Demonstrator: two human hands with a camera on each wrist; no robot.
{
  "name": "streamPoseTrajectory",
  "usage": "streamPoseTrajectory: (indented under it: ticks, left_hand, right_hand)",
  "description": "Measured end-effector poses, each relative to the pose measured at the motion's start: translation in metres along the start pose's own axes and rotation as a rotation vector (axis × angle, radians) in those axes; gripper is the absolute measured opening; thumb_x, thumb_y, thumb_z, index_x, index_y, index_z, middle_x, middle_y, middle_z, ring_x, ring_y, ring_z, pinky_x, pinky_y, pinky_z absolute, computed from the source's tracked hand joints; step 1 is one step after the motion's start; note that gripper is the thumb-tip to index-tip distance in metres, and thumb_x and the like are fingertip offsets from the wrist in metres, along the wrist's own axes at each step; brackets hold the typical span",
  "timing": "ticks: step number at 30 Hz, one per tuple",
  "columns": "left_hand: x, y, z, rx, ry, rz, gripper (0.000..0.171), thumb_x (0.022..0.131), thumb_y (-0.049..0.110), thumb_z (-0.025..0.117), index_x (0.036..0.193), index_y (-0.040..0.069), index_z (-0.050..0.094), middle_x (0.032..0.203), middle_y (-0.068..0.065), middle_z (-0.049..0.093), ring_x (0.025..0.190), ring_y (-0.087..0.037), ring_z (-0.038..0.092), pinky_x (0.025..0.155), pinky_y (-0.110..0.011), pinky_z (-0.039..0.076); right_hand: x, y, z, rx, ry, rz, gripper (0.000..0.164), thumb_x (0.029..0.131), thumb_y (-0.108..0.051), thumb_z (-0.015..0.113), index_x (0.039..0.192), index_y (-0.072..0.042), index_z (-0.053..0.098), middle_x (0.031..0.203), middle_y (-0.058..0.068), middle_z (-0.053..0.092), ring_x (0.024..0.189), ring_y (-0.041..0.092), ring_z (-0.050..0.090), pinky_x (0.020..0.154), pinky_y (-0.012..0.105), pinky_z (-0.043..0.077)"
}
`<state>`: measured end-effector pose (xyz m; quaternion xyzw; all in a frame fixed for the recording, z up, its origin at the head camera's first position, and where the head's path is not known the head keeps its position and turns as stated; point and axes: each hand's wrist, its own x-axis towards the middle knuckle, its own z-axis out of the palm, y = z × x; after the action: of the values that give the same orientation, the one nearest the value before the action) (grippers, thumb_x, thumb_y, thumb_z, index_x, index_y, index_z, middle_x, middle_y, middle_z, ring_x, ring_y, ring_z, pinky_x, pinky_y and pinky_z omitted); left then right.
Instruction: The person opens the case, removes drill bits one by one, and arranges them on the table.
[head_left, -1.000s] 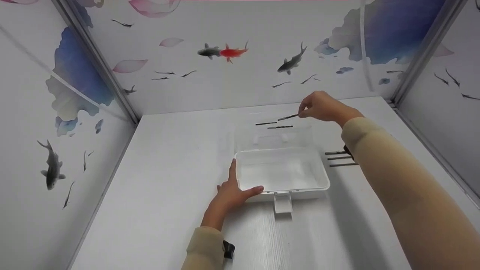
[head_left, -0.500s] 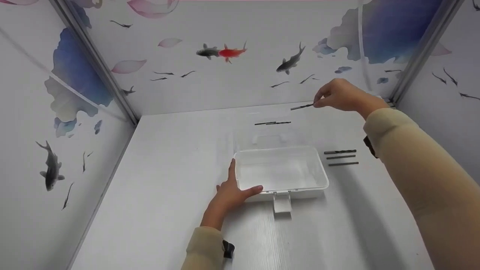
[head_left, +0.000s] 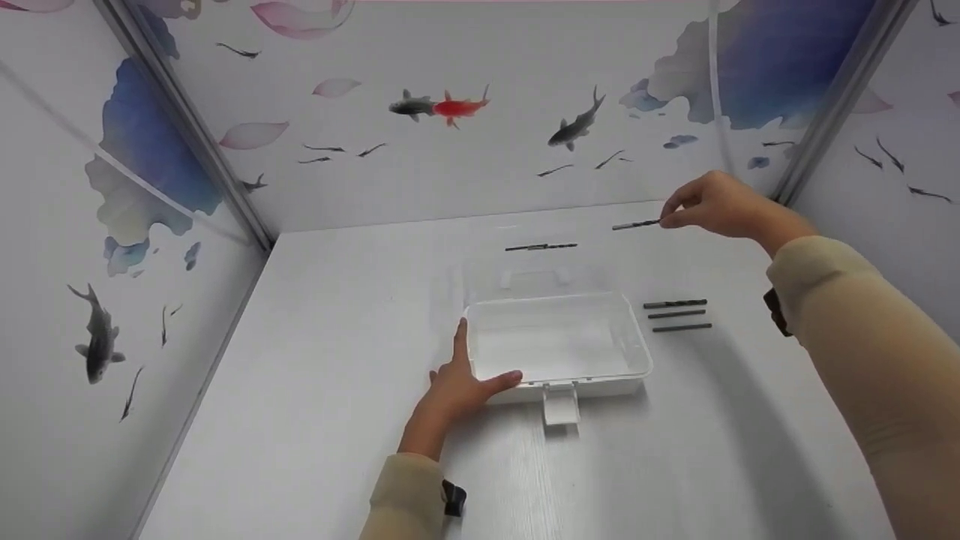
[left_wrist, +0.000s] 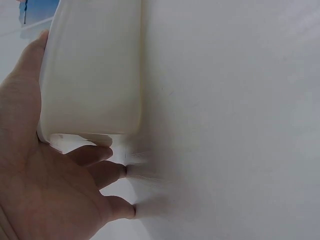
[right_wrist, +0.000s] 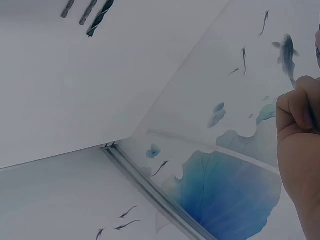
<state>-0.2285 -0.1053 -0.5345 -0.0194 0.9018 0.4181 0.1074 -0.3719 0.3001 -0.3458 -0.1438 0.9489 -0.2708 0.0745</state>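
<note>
My right hand (head_left: 720, 204) pinches a dark drill bit (head_left: 636, 224) by its right end, above the back right of the table. Its pale shank points left. At the edge of the right wrist view, the curled fingers show but the bit is mostly hidden. My left hand (head_left: 457, 386) rests at the front left corner of a white plastic box (head_left: 600, 384), index finger along the left rim and thumb on the front rim. In the left wrist view, the other fingers extend past the box wall (left_wrist: 95, 70). The box stands open, with nothing visible inside.
Two thin drill bits (head_left: 541, 247) lie end to end near the back, by the box's clear lid (head_left: 480, 281). Three more bits (head_left: 679, 316) lie in parallel right of the box. A latch (head_left: 561, 405) hangs in front. Printed walls (head_left: 337, 187) enclose the table.
My right hand has moved right with the drill bit, rising and then dipping slightly. Of the bits at the back, one has shifted into line with the other. My left hand stays on the box.
</note>
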Motion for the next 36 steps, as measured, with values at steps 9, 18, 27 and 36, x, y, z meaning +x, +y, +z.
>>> streamPoseTrajectory:
  ticks: [9, 18, 27, 36]
  left_hand:
    - [0.000, 0.000, 0.000, -0.005, -0.003, -0.007, 0.138, 0.077, 0.072, 0.083, 0.173, 0.023, -0.003, 0.163, -0.031, 0.044, 0.155, -0.053, 0.038, 0.134, -0.066, 0.008]
    - [0.000, -0.001, 0.000, -0.008, -0.006, 0.000, 0.139, 0.077, 0.074, 0.083, 0.173, 0.024, -0.004, 0.163, -0.031, 0.045, 0.155, -0.053, 0.038, 0.134, -0.066, 0.008]
    - [0.001, -0.001, 0.000, -0.008, 0.002, -0.001, 0.141, 0.076, 0.074, 0.083, 0.173, 0.021, -0.003, 0.164, -0.031, 0.043, 0.155, -0.053, 0.038, 0.134, -0.067, 0.007]
    - [0.000, 0.000, 0.000, -0.011, -0.009, -0.002, 0.138, 0.078, 0.073, 0.083, 0.173, 0.026, -0.005, 0.166, -0.030, 0.042, 0.156, -0.056, 0.033, 0.134, -0.067, 0.008]
  right_hand:
    - [-0.008, 0.018, 0.006, 0.012, -0.012, 0.010, 0.029, 0.103, -0.032, 0.072, 0.118, -0.008, 0.079, 0.139, 0.022, 0.068, 0.129, 0.041, 0.063, 0.107, 0.065, 0.050]
    - [-0.012, 0.033, 0.012, -0.010, -0.002, 0.027, 0.030, 0.103, -0.033, 0.072, 0.117, -0.008, 0.080, 0.131, 0.022, 0.072, 0.121, 0.040, 0.066, 0.103, 0.066, 0.052]
    - [-0.020, 0.050, 0.018, -0.018, -0.007, 0.041, 0.029, 0.103, -0.031, 0.073, 0.119, -0.008, 0.079, 0.133, 0.024, 0.070, 0.121, 0.041, 0.065, 0.101, 0.066, 0.052]
    - [-0.025, 0.067, 0.026, -0.033, -0.019, 0.037, 0.027, 0.104, -0.030, 0.072, 0.119, -0.008, 0.078, 0.132, 0.023, 0.069, 0.113, 0.035, 0.064, 0.093, 0.054, 0.054]
